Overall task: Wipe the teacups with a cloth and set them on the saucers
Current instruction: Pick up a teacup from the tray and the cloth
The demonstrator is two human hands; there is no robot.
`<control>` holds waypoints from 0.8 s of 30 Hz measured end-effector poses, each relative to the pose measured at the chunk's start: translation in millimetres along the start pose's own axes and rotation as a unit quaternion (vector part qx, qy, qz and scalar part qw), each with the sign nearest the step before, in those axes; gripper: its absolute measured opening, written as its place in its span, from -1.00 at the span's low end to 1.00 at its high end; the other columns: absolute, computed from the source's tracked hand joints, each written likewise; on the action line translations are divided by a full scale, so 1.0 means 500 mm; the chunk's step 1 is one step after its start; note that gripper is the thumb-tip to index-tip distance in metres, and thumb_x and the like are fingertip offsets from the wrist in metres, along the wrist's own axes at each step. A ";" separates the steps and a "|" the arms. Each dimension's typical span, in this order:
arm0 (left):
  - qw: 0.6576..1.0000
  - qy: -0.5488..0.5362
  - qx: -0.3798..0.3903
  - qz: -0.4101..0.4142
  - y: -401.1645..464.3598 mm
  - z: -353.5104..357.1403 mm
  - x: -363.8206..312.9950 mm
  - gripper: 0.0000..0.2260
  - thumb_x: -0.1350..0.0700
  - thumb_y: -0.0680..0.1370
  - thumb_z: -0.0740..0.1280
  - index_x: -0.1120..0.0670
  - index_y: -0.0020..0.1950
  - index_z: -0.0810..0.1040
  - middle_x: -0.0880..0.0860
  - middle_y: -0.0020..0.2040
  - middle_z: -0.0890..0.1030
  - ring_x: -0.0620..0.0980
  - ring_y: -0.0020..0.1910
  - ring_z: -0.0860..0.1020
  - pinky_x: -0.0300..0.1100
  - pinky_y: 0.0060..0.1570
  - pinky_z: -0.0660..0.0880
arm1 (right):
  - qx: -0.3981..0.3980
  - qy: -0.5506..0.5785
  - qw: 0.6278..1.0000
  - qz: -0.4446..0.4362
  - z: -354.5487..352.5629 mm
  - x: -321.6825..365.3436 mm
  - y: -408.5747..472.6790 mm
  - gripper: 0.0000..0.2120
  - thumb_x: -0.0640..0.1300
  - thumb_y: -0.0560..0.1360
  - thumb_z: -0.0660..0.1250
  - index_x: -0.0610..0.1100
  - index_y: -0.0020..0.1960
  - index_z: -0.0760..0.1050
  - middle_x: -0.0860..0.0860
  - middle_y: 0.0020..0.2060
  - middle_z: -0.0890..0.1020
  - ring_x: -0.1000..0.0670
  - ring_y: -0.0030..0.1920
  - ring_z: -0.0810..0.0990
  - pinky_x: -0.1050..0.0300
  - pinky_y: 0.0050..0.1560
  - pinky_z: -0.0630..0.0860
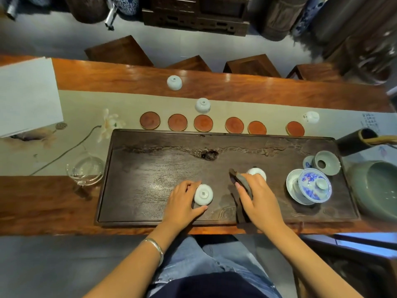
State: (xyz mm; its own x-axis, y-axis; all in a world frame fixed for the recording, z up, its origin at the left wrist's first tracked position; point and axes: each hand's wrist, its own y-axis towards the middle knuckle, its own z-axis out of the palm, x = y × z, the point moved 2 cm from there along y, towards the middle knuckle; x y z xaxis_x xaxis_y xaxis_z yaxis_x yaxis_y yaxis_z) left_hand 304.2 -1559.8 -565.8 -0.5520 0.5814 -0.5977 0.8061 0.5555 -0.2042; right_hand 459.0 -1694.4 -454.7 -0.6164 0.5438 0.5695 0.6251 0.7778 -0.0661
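Head view: left hand (182, 203) curling fingers round upturned teacup (203, 194) on dark tray (150, 168), steadying it for lifting. Right hand (257, 196) gripping brown cloth (241, 186), seemingly touching second cup (256, 173). Saucers (203, 123) waiting bare beyond tray, ready for wiped cups.

Our right hand (258, 197) hides most of one upturned white porcelain teacup (257, 172); the grey-green glazed basin (378, 188) runs off-frame.

Long wooden table (279, 91) carries beige runner (133, 104), dark tea tray (150, 168).
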 end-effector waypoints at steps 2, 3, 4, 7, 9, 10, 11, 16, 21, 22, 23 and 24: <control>1.000 -0.001 0.003 0.001 0.003 0.000 0.000 -0.33 -0.20 0.39 0.43 -0.06 0.45 0.33 -0.02 0.29 0.39 -0.01 0.29 0.35 -0.12 0.28 0.33 | 0.001 0.013 1.000 0.010 0.010 0.001 0.005 -0.75 -0.09 0.60 0.21 -0.07 0.26 0.46 -0.05 -0.01 0.51 -0.06 -0.05 0.52 -0.01 -0.16 0.50; 1.000 -0.002 0.005 0.001 0.004 0.000 0.000 -0.31 -0.21 0.38 0.43 -0.05 0.45 0.33 -0.02 0.29 0.40 -0.01 0.29 0.35 -0.12 0.28 0.32 | 0.007 0.023 1.000 0.013 0.015 0.001 0.007 -0.74 -0.11 0.60 0.20 -0.09 0.27 0.45 -0.07 0.03 0.51 -0.07 -0.01 0.52 0.00 -0.11 0.48; 1.000 -0.001 0.006 0.002 0.005 0.000 -0.001 -0.29 -0.22 0.37 0.43 -0.05 0.45 0.32 -0.02 0.29 0.40 -0.01 0.29 0.35 -0.11 0.28 0.32 | 0.015 0.032 0.999 0.015 0.020 0.002 0.008 -0.73 -0.13 0.61 0.20 -0.11 0.29 0.44 -0.08 0.05 0.51 -0.07 0.02 0.51 0.02 -0.06 0.46; 1.000 0.006 0.006 0.006 0.009 0.001 -0.002 -0.29 -0.25 0.36 0.42 -0.07 0.45 0.32 -0.04 0.27 0.41 -0.03 0.27 0.36 -0.12 0.25 0.32 | 0.015 0.059 0.998 0.021 0.027 0.005 0.011 -0.73 -0.16 0.61 0.19 -0.13 0.29 0.43 -0.08 0.07 0.52 -0.03 0.04 0.49 0.16 -0.04 0.37; 1.000 0.007 0.004 0.007 0.013 0.000 -0.002 -0.33 -0.24 0.37 0.42 -0.08 0.42 0.36 -0.04 0.26 0.42 -0.03 0.26 0.36 -0.12 0.23 0.33 | 0.009 0.085 0.996 0.032 0.027 0.006 0.014 -0.74 -0.16 0.62 0.17 -0.12 0.28 0.43 -0.06 0.05 0.52 0.00 0.02 0.48 0.18 -0.06 0.35; 1.000 0.006 0.004 0.008 0.015 -0.001 -0.002 -0.34 -0.23 0.37 0.43 -0.07 0.41 0.38 -0.04 0.25 0.43 -0.03 0.25 0.36 -0.12 0.22 0.34 | 0.008 0.095 0.995 0.039 0.026 0.006 0.017 -0.75 -0.17 0.62 0.17 -0.12 0.28 0.42 -0.06 0.05 0.52 0.01 0.02 0.48 0.17 -0.05 0.36; 1.000 0.004 0.006 0.010 0.017 -0.001 -0.002 -0.34 -0.23 0.36 0.44 -0.06 0.40 0.39 -0.04 0.24 0.43 -0.03 0.25 0.37 -0.12 0.21 0.35 | 0.007 0.104 0.993 0.045 0.025 0.007 0.020 -0.76 -0.18 0.62 0.16 -0.11 0.27 0.42 -0.05 0.05 0.52 0.01 0.02 0.48 0.14 -0.04 0.38; 0.999 -0.030 0.022 0.009 0.024 -0.017 -0.005 -0.36 -0.20 0.34 0.47 -0.03 0.36 0.41 -0.07 0.24 0.48 -0.05 0.25 0.40 -0.17 0.20 0.37 | 0.004 0.135 0.989 0.052 0.014 0.015 0.033 -0.87 -0.23 0.62 0.13 -0.06 0.07 0.41 -0.02 -0.10 0.51 0.01 -0.12 0.48 0.10 -0.14 0.40; 0.998 -0.063 0.017 0.006 0.021 -0.070 -0.033 -0.38 -0.16 0.35 0.47 -0.06 0.35 0.39 -0.08 0.24 0.52 -0.07 0.25 0.44 -0.24 0.14 0.37 | -0.017 0.118 0.992 0.028 -0.016 0.041 0.034 -0.89 -0.14 0.49 0.14 0.04 -0.04 0.38 0.05 -0.15 0.43 0.15 -0.18 0.39 0.22 -0.26 0.27; 0.997 -0.068 0.018 0.013 0.020 -0.084 -0.042 -0.38 -0.16 0.35 0.47 -0.08 0.35 0.39 -0.10 0.23 0.51 -0.08 0.24 0.44 -0.27 0.11 0.35 | -0.024 0.112 0.993 0.027 -0.025 0.045 0.033 -0.86 -0.12 0.48 0.15 -0.04 0.02 0.41 0.02 -0.10 0.45 0.08 -0.12 0.42 0.19 -0.21 0.27; 0.997 -0.071 0.018 0.024 0.017 -0.102 -0.054 -0.39 -0.16 0.34 0.46 -0.10 0.35 0.38 -0.12 0.23 0.51 -0.10 0.23 0.45 -0.28 0.09 0.34 | -0.036 0.110 0.993 0.022 -0.036 0.048 0.032 -0.85 -0.10 0.49 0.17 -0.07 0.03 0.43 0.01 -0.08 0.46 0.03 -0.09 0.44 0.18 -0.17 0.29; 0.997 -0.072 0.016 0.039 0.016 -0.124 -0.067 -0.39 -0.18 0.33 0.45 -0.12 0.34 0.38 -0.13 0.22 0.51 -0.12 0.22 0.45 -0.29 0.09 0.34 | -0.047 0.113 0.992 0.015 -0.051 0.055 0.031 -0.87 -0.05 0.52 0.21 -0.06 0.01 0.44 0.03 -0.10 0.47 0.02 -0.10 0.46 0.19 -0.17 0.32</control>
State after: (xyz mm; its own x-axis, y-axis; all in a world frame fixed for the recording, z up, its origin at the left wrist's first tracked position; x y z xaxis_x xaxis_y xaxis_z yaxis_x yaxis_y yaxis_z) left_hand 316.1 -1538.1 -499.4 -0.4534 0.5285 -0.7177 0.8524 0.4925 -0.1758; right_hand 463.9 -1675.2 -419.0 -0.4806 0.4736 0.7381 0.6899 0.7238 -0.0152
